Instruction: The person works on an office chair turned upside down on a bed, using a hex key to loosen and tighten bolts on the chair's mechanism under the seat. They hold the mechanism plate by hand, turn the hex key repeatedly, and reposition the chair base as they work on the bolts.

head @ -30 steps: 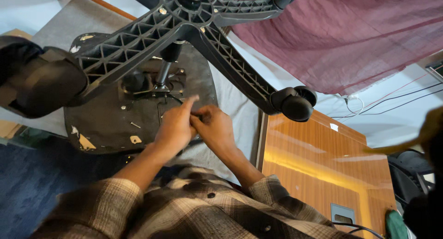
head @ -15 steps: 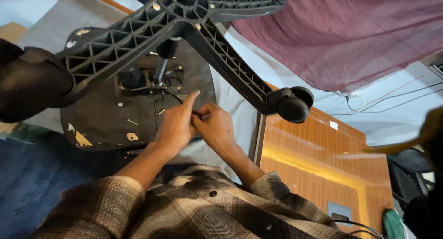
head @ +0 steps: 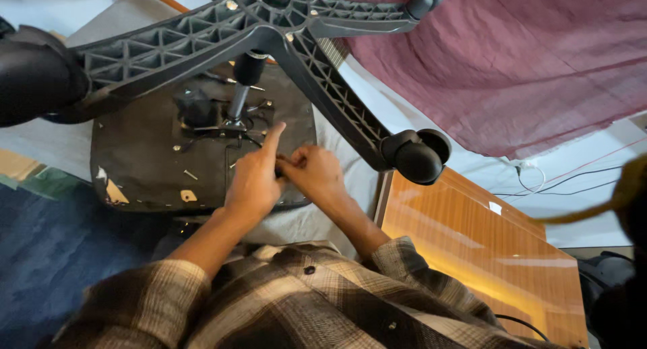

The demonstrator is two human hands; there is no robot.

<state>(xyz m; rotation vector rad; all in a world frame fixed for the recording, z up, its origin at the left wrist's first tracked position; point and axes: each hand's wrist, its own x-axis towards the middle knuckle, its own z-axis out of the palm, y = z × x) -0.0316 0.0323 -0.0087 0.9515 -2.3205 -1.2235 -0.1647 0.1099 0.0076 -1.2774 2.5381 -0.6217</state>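
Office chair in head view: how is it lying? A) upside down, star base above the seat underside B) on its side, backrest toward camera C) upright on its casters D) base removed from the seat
A: the black star base with its caster stands above the seat underside, joined by the gas cylinder; both hands, left hand and right hand, work at the seat's edge.

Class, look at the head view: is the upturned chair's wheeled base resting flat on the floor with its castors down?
No: the star base points up toward the camera, its castor in the air above the seat underside.
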